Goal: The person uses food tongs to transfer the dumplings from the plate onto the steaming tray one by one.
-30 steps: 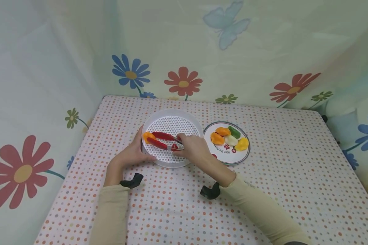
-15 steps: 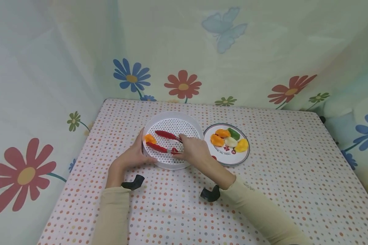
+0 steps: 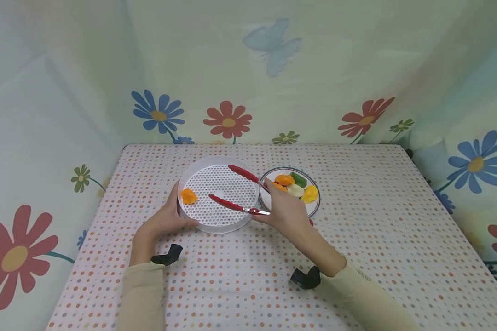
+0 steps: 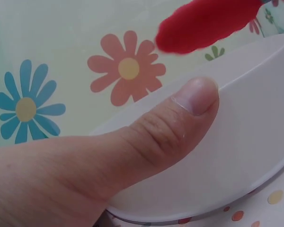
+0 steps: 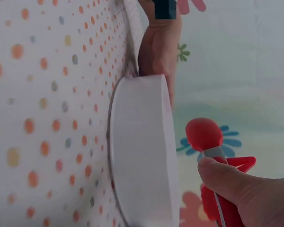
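A white round sieve-like tray (image 3: 215, 181), its floor full of small holes, sits on the table. My left hand (image 3: 165, 220) grips its left side, thumb (image 4: 189, 104) pressed on the outer wall near the rim. Inside, by that hand, lies an orange pepper-like piece (image 3: 188, 196). My right hand (image 3: 289, 212) holds red-tipped tongs (image 3: 228, 202) over the tray's right part. The tongs' arms are spread, with nothing between the tips. In the right wrist view, my thumb (image 5: 222, 177) presses along the tongs' handle.
Right of the tray stands a white plate (image 3: 312, 209) with orange, green, whitish and yellow pepper-like pieces, partly hidden by my right hand. A dotted cloth (image 3: 232, 285) covers the table. A flowered curtain (image 3: 199, 55) hangs behind it.
The tongs have opened and let go of the orange piece, which stays at the tray's left side. My right hand has drawn them up and right; my left hand keeps its hold.
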Demonstrator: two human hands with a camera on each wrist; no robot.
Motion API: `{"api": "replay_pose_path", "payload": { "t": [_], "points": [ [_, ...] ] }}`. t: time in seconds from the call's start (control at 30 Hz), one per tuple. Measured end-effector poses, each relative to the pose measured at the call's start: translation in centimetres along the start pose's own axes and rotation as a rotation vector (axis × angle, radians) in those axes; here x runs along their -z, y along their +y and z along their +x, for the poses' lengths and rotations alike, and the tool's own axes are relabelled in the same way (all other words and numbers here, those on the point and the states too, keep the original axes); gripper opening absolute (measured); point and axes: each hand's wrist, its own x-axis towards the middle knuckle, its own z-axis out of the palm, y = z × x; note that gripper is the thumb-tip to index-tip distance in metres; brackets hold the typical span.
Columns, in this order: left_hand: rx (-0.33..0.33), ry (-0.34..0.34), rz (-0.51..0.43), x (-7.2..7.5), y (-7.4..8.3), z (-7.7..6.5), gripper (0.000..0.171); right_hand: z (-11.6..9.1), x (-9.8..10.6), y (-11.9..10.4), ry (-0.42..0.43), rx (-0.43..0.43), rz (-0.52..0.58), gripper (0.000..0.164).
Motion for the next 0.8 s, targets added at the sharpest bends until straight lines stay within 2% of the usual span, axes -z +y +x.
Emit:
{"api": "replay_pose_path", "payload": {
  "t": [0.23, 0.33, 0.43, 0.57, 0.8],
  "points": [
    [-0.042, -0.002, -0.013, 0.0, -0.1, -0.3, 0.134, -3.5, -0.2, 5.0, 0.179, -0.036, 0.073, 0.101],
    [-0.058, -0.004, -0.012, 0.0, 0.0, -0.3, 0.134, -5.0, -0.6, 7.3, 0.232, -0.052, 0.101, 0.101],
    [-0.067, -0.003, -0.013, 0.0, -0.1, -0.4, 0.134, -6.1, -1.4, 9.3, 0.25, -0.094, 0.113, 0.098],
    [-0.088, -0.002, -0.027, 0.0, -0.1, -0.4, 0.133, -7.1, -2.2, 11.2, 0.231, -0.176, 0.113, 0.094],
    [-0.092, -0.007, -0.024, -0.1, -0.3, 0.0, 0.133, -8.0, -2.8, 12.4, 0.216, -0.257, 0.097, 0.091]
  ]
}}
